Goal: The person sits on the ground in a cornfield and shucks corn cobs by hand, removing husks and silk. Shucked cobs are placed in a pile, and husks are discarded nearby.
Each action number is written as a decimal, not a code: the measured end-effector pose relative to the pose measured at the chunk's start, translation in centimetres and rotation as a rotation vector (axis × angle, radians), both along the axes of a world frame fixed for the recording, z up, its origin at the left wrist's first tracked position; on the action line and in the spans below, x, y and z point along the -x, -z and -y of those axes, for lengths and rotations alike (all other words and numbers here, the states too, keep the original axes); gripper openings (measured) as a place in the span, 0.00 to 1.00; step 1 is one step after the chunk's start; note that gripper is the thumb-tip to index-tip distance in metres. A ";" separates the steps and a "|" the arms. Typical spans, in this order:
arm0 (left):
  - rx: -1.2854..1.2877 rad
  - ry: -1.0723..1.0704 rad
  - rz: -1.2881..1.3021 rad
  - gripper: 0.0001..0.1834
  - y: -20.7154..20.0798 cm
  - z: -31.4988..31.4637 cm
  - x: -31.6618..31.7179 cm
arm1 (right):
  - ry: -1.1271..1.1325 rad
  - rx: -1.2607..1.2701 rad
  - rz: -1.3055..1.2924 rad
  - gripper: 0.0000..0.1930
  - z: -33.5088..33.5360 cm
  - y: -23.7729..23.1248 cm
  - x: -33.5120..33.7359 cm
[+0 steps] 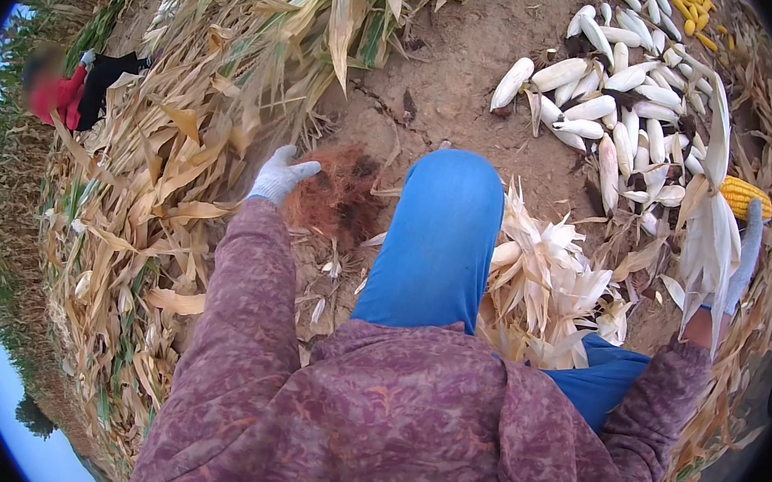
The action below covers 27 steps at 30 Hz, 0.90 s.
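Note:
My right hand [745, 260], in a pale glove, is out at the far right, closed round a yellow corn cob [741, 197]. Peeled-back pale husk leaves [711, 226] hang from that cob, down past my wrist. At the left, my left hand [279, 177] wears a white glove and holds nothing that I can see; its thumb stands apart from the fingers. Right beside it, a reddish-brown heap of corn silk [340, 190] lies on the soil. Dry corn stalks and leaves [202, 121] lie just past this hand, partly blurred.
A pile of white corn ears [617, 105] covers the ground at the far right, with yellow cobs [692, 10] beyond. Stripped husks [554, 276] lie right of my blue-trousered knee [448, 228]. Another person [70, 94] in red is at the far left, near standing corn [2, 176].

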<state>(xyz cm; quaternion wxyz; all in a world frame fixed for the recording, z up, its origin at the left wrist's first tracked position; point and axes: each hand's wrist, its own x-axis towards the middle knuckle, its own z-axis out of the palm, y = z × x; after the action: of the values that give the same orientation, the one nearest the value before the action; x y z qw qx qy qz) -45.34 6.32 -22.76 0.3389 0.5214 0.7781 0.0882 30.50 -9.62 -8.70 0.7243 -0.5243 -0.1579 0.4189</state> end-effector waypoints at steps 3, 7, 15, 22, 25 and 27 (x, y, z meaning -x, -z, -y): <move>-0.055 -0.090 0.164 0.45 -1.5 -0.7 0.9 | 0.002 0.006 0.020 0.24 -0.1 -0.4 0.9; -0.239 -0.277 0.193 0.33 -1.4 -0.6 3.6 | -0.005 -0.019 0.103 0.24 -0.6 -0.9 2.9; -0.216 0.097 -0.524 0.29 -13.6 0.7 0.0 | -0.053 0.020 0.038 0.23 -1.4 -1.1 3.9; -0.560 0.430 -0.175 0.24 -23.1 -0.7 -10.6 | -0.018 -0.033 0.292 0.25 -2.5 -2.8 10.8; -0.636 0.483 0.684 0.20 -25.4 0.0 -22.8 | -0.171 -0.028 0.401 0.28 -3.0 -3.1 12.4; -0.589 0.669 1.090 0.26 -26.4 1.2 -30.9 | -0.263 -0.005 0.414 0.28 -2.9 -3.3 13.1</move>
<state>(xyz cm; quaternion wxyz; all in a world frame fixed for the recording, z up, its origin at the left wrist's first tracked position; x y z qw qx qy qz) -14.43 5.09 3.60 0.5343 0.6844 0.2391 0.4347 17.40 -6.68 -5.35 0.6172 -0.5722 -0.3710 0.3926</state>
